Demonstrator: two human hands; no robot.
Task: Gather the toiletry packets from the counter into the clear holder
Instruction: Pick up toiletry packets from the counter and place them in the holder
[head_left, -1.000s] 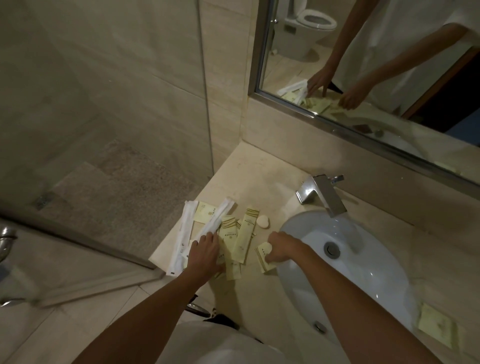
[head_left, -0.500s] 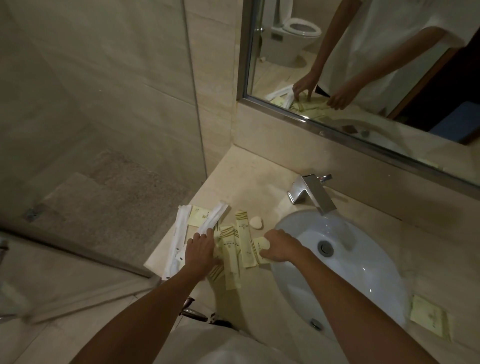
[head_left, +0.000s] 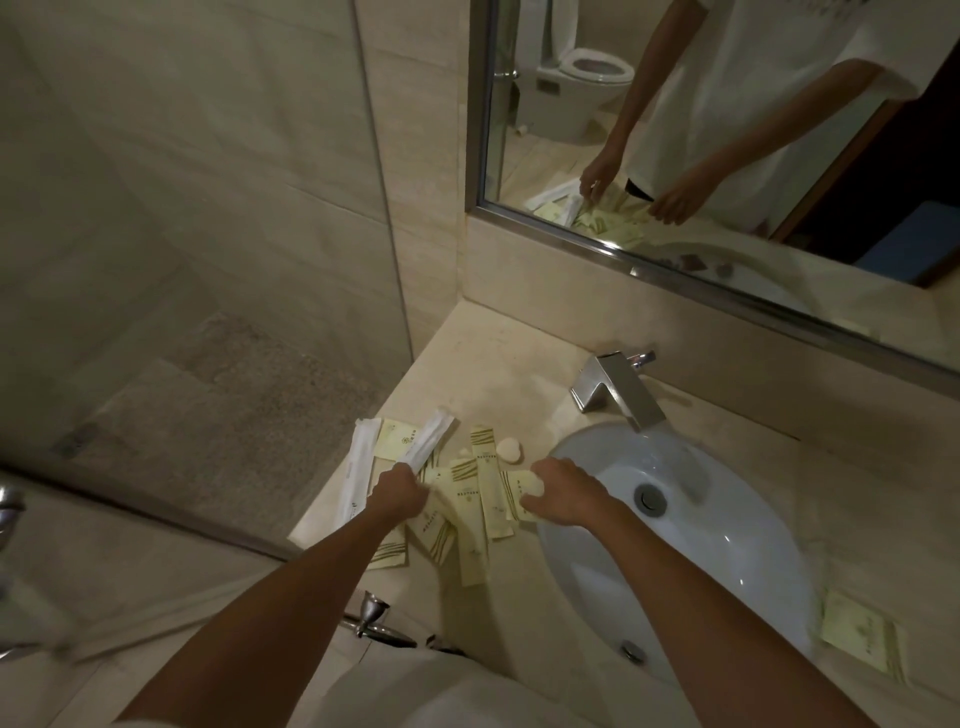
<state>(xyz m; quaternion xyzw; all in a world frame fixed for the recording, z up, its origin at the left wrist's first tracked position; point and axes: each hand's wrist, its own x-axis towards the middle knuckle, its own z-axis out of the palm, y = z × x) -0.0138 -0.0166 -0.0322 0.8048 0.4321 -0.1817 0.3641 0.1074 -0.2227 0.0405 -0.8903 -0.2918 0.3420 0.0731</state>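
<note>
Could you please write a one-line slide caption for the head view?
Both hands gather yellow toiletry packets on the beige counter beside the sink.

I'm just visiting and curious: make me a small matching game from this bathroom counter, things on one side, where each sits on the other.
Things:
1. tap
2. lone yellow packet
3. long white sachet
4. round soap

Places:
A. left edge of the counter
B. right of the basin
C. behind the basin
D. just beyond the packet pile

Pairs: 1-C, 2-B, 3-A, 4-D
</note>
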